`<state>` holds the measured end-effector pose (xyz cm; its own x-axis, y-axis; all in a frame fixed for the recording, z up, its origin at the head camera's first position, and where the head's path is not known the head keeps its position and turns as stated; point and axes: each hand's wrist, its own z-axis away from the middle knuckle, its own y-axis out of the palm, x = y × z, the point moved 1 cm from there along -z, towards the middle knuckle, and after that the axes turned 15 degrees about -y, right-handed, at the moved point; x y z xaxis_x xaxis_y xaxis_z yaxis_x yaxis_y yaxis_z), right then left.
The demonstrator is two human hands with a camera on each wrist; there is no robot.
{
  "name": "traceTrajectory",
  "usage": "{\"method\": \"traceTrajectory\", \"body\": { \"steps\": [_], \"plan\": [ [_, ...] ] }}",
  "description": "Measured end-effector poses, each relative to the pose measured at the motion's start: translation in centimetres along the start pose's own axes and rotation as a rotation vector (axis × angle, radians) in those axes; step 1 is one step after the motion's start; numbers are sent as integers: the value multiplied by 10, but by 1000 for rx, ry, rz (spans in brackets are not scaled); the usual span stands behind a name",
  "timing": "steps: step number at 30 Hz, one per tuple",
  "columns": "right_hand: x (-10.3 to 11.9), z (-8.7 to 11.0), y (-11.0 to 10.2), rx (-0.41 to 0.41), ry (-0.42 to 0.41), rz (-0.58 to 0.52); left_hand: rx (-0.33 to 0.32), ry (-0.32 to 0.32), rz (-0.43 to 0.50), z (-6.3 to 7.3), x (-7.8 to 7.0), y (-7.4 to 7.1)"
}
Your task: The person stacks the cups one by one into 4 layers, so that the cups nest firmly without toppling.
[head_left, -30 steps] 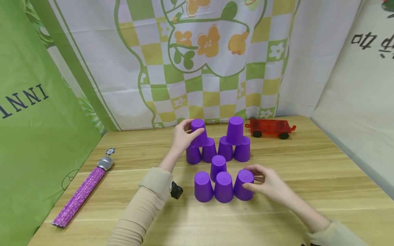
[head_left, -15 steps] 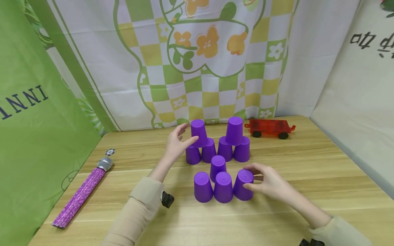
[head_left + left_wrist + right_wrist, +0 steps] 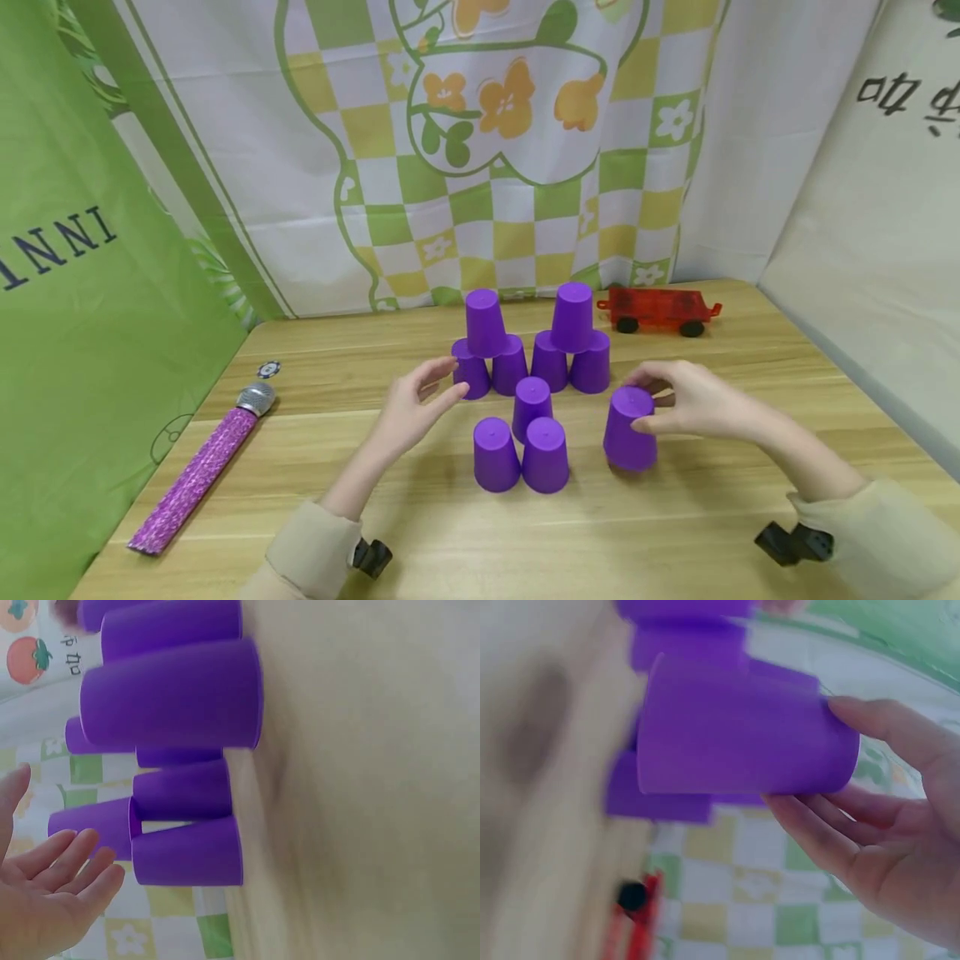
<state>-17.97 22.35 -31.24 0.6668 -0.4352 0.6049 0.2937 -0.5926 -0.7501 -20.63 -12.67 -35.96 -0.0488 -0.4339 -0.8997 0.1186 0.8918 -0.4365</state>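
Beige sleeves (image 3: 892, 546) on both my arms here, wide cuffs (image 3: 311, 546), and there, boxy black wrist cameras (image 3: 795, 543) jutting inward!

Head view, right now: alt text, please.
The right hand holds a purple cup upside down beside three more cups. Two three-cup pyramids stand behind, the empty left hand near one; a microphone lies left, a red cart right.

Cups (image 3: 546, 457) are showing plain purple all over. Table (image 3: 465, 542) under cups is showing lt. brown w/ wood grain. Behind cups, curtain (image 3: 495, 200) is showing grn./yel./wht. checks w/ orange flowers (image 3: 506, 98). L. of cups, mic (image 3: 201, 475) is glittering pink w/ silver head (image 3: 257, 398). R. of & behind cups, wagon (image 3: 660, 310) is showing red w/ blk. wheels (image 3: 692, 328). In front of cups, sleeves (image 3: 311, 546) are showing plain beige.
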Motion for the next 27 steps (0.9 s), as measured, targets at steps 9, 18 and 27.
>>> {"method": "traceTrajectory", "body": {
  "steps": [9, 18, 27],
  "plan": [
    [24, -27, -80, -30, 84, 91, 128, -35, -63, 28, 13, 16],
    [56, -89, -115, -38, 107, 149, 214, -6, -110, 31, 18, 26],
    [56, -147, -99, -1, 64, 194, 232, 48, -75, 30, 16, 36]
  ]
}}
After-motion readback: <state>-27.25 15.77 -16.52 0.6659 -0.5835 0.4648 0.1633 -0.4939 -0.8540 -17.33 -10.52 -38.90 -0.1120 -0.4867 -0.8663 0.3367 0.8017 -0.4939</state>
